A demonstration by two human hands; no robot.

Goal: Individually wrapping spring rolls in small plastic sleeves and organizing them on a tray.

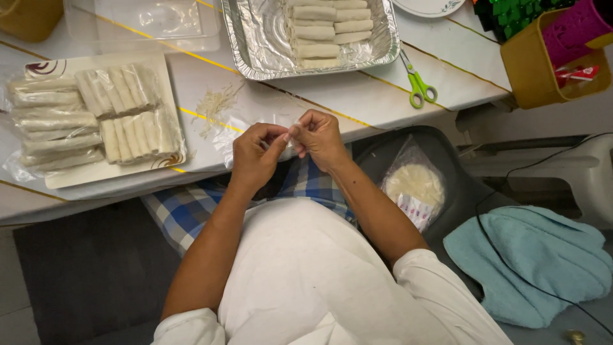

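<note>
You are pinching a thin clear bag (255,124) at its near edge, both hands meeting over the table edge: your left hand (255,155) and right hand (317,136) are closing thumb against fingertips on the film, the other fingers curling loosely. The bag is lying just at 12 o'clock of your hands. Pulling unevenly, I judge, is risking a tear. The shreds (216,103) at 11 o'clock could get swept away, and the scissors (418,86) are waiting at 2 o'clock.
</note>
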